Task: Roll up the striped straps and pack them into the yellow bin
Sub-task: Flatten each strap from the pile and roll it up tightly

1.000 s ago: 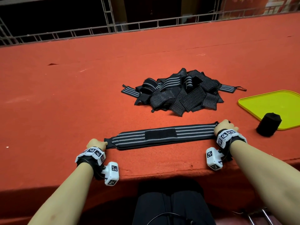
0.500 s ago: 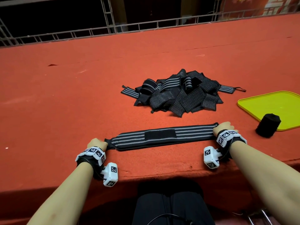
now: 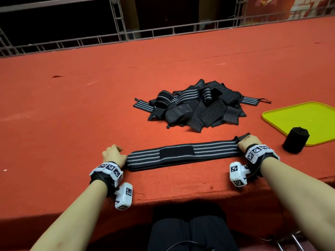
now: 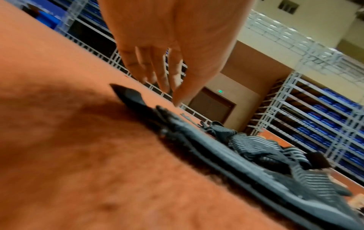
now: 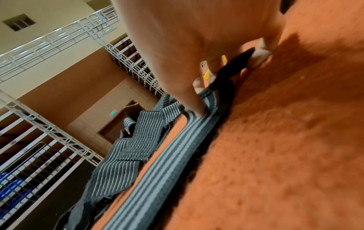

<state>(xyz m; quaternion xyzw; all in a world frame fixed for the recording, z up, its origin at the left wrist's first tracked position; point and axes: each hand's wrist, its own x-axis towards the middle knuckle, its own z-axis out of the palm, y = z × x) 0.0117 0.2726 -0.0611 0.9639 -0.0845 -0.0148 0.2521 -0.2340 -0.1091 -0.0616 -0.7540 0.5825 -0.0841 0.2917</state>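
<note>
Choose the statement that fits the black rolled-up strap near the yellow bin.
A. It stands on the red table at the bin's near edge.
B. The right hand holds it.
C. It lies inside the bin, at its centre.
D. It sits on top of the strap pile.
A: the rolled strap stands on the red table against the near rim of the yellow bin, away from the right hand.

flat strap (image 3: 181, 153): one
rolled strap (image 3: 295, 143): one
strap pile (image 3: 196, 106): one, number uncountable
yellow bin (image 3: 304, 116): one
hands: two
</note>
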